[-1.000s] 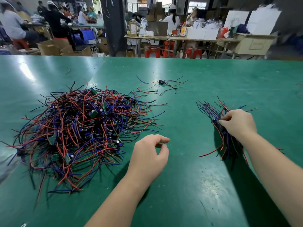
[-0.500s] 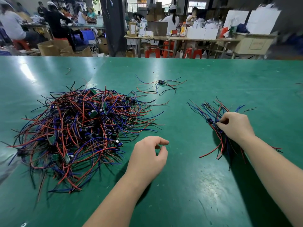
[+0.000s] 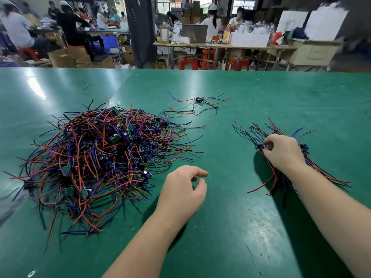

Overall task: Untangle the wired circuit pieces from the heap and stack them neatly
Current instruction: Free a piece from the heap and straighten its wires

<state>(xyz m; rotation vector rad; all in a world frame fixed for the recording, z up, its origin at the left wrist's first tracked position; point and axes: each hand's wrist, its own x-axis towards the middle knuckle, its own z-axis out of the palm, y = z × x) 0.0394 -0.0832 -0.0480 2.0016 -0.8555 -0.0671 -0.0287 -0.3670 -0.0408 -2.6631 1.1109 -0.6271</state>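
The heap (image 3: 96,159) of wired circuit pieces lies on the left half of the green table (image 3: 261,93), a wide tangle of red, blue and black leads with small green boards and dark components showing through it. Well apart from it, on the right side, lies the stack (image 3: 258,133): a narrow bundle of pieces whose leads fan out toward the far side and trail back toward the near edge. The right hand (image 3: 281,151) rests on top of this stack, its fingers curled and pinching a small dark component at the stack's left edge. The left hand (image 3: 182,189) is between heap and stack, just right of the heap's near wires, fingers loosely bent and holding nothing. 1 single piece (image 3: 198,100) lies alone farther back, beyond the heap's right edge, its leads spread flat. A short scrap of wire (image 3: 85,85) lies at the far left. Beyond the table, workers (image 3: 210,23) sit at cluttered benches (image 3: 220,46), with red stools (image 3: 188,63) and cardboard boxes (image 3: 62,57) on the floor.
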